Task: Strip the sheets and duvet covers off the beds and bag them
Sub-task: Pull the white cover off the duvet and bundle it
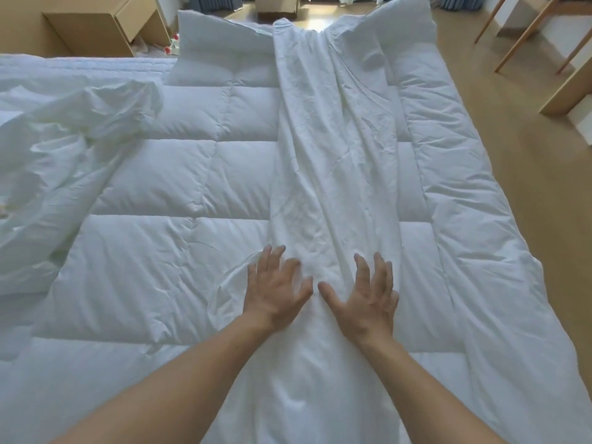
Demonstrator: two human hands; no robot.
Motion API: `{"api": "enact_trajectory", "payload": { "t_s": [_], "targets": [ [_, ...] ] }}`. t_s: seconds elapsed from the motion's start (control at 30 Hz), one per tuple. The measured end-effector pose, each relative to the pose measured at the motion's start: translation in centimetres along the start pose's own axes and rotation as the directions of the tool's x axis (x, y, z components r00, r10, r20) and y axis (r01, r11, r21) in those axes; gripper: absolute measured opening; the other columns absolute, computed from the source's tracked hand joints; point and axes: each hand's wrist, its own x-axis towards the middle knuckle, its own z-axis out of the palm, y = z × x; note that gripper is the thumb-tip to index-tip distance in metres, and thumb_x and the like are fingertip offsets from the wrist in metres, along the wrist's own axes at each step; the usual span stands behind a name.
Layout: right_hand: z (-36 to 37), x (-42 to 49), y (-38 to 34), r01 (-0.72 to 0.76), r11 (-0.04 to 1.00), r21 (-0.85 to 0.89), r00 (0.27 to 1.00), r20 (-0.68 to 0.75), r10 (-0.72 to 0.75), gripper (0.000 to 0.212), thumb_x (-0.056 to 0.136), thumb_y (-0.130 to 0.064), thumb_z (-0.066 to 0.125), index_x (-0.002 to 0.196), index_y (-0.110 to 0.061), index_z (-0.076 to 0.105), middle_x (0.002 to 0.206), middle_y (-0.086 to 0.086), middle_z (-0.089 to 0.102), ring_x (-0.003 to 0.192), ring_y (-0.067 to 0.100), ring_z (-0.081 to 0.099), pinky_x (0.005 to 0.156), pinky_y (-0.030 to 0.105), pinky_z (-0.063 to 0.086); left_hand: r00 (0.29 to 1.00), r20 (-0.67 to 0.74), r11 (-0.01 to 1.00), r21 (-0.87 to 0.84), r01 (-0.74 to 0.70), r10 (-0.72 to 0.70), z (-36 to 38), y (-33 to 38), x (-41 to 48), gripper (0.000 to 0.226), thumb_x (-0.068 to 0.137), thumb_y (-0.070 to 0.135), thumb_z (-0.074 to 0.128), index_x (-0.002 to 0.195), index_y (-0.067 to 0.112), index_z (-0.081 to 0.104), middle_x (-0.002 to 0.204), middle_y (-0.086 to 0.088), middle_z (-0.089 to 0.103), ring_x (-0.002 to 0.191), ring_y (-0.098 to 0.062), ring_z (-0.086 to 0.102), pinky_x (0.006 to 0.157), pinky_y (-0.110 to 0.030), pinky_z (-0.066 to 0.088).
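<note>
A white quilted duvet point(166, 184) lies spread flat, its right part hanging toward the floor. Along its middle runs a long folded strip of thin white cover fabric point(336, 149), wrinkled, reaching from the near edge to the far end. My left hand point(275, 290) and my right hand point(365, 296) hover side by side over the near part of this strip, palms down, fingers spread, nothing gripped. A crumpled white sheet point(70, 136) is heaped at the left, over the second bed point(80, 68).
A wooden bedside cabinet point(105, 24) stands at the back left. Wooden furniture legs point(525, 30) and a wooden frame edge point(570, 91) are at the right on the tan floor point(519, 161). Small red and white items point(171, 46) lie behind the bed.
</note>
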Motion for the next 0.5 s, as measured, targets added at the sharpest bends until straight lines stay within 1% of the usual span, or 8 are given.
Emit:
{"api": "enact_trajectory", "payload": {
  "t_s": [0.07, 0.1, 0.17, 0.27, 0.3, 0.37, 0.43, 0.5],
  "targets": [
    [-0.5, 5.2, -0.7, -0.076, 0.997, 0.022, 0.997, 0.035, 0.075, 0.106, 0.079, -0.076, 0.055, 0.158, -0.028, 0.002, 0.165, 0.002, -0.016, 0.151, 0.025, -0.021, 0.119, 0.059, 0.006, 0.993, 0.037, 0.992, -0.057, 0.113, -0.111, -0.6, 0.7, 4.2, 0.086, 0.083, 0.076, 0.024, 0.154, 0.027, 0.027, 0.166, -0.003, 0.009, 0.153, -0.021, -0.004, 0.121, -0.052, 0.01],
    [-0.7, 7.7, -0.9, -0.112, 0.993, 0.023, 0.993, 0.043, 0.11, 0.111, 0.078, -0.077, 0.057, 0.158, -0.028, -0.002, 0.165, 0.003, -0.019, 0.151, 0.027, -0.022, 0.119, 0.061, 0.005, 0.987, 0.06, 0.986, -0.06, 0.154, -0.15, -0.8, 0.8, 6.2, 0.088, 0.086, 0.075, 0.03, 0.158, 0.027, 0.018, 0.167, -0.003, 0.004, 0.153, -0.022, -0.004, 0.12, -0.052, 0.011],
    [-1.2, 12.5, -0.9, -0.172, 0.985, 0.018, 0.984, 0.049, 0.171, 0.122, 0.073, -0.078, 0.062, 0.158, -0.026, -0.008, 0.165, 0.007, -0.02, 0.151, 0.032, -0.02, 0.118, 0.062, 0.005, 0.971, 0.103, 0.97, -0.086, 0.226, -0.217, -1.3, 0.7, 10.1, 0.093, 0.087, 0.075, 0.04, 0.159, 0.027, 0.007, 0.168, -0.004, 0.001, 0.153, -0.024, 0.002, 0.12, -0.051, 0.015],
    [-1.7, 18.5, -0.8, -0.277, 0.96, 0.042, 0.961, 0.033, 0.276, 0.135, 0.065, -0.079, 0.069, 0.158, -0.023, -0.011, 0.165, 0.013, -0.016, 0.152, 0.037, -0.012, 0.116, 0.064, 0.011, 0.931, 0.153, 0.868, -0.338, 0.364, -0.331, -1.8, 0.3, 15.6, 0.104, 0.082, 0.074, 0.055, 0.16, 0.023, 0.008, 0.165, -0.009, 0.012, 0.15, -0.028, 0.021, 0.119, -0.049, 0.025],
    [-1.8, 20.3, -0.8, -0.314, 0.947, 0.075, 0.949, 0.029, 0.313, 0.138, 0.063, -0.078, 0.071, 0.158, -0.022, -0.011, 0.165, 0.015, -0.014, 0.152, 0.038, -0.009, 0.115, 0.065, 0.012, 0.919, 0.154, 0.814, -0.428, 0.394, -0.364, -1.8, 0.2, 17.3, 0.107, 0.08, 0.073, 0.061, 0.159, 0.021, 0.012, 0.163, -0.01, 0.019, 0.147, -0.029, 0.027, 0.118, -0.048, 0.028],
    [-2.0, 23.3, -0.7, -0.374, 0.911, 0.173, 0.927, 0.033, 0.374, 0.14, 0.062, -0.076, 0.075, 0.158, -0.022, -0.011, 0.165, 0.016, -0.009, 0.152, 0.038, -0.002, 0.116, 0.064, 0.013, 0.902, 0.131, 0.745, -0.522, 0.416, -0.411, -1.7, 0.2, 20.1, 0.114, 0.072, 0.073, 0.069, 0.157, 0.019, 0.017, 0.158, -0.011, 0.031, 0.143, -0.031, 0.036, 0.116, -0.047, 0.033],
    [-1.9, 25.5, -0.5, -0.374, 0.89, 0.262, 0.925, 0.037, 0.378, 0.142, 0.061, -0.072, 0.078, 0.158, -0.022, -0.012, 0.166, 0.017, -0.005, 0.152, 0.037, 0.008, 0.118, 0.056, 0.019, 0.899, 0.097, 0.715, -0.571, 0.403, -0.428, -1.7, 0.5, 22.4, 0.123, 0.062, 0.074, 0.073, 0.157, 0.019, 0.017, 0.156, -0.01, 0.035, 0.141, -0.032, 0.038, 0.115, -0.048, 0.035],
    [-1.8, 27.0, -0.4, -0.331, 0.856, 0.399, 0.938, 0.039, 0.344, 0.142, 0.064, -0.061, 0.085, 0.158, -0.018, -0.013, 0.165, 0.019, 0.003, 0.149, 0.034, 0.023, 0.118, 0.044, 0.025, 0.892, 0.064, 0.653, -0.658, 0.375, -0.447, -1.8, 0.9, 24.1, 0.121, 0.064, 0.066, 0.08, 0.156, 0.017, 0.018, 0.154, -0.008, 0.038, 0.137, -0.031, 0.043, 0.113, -0.047, 0.038]
  ]
}}
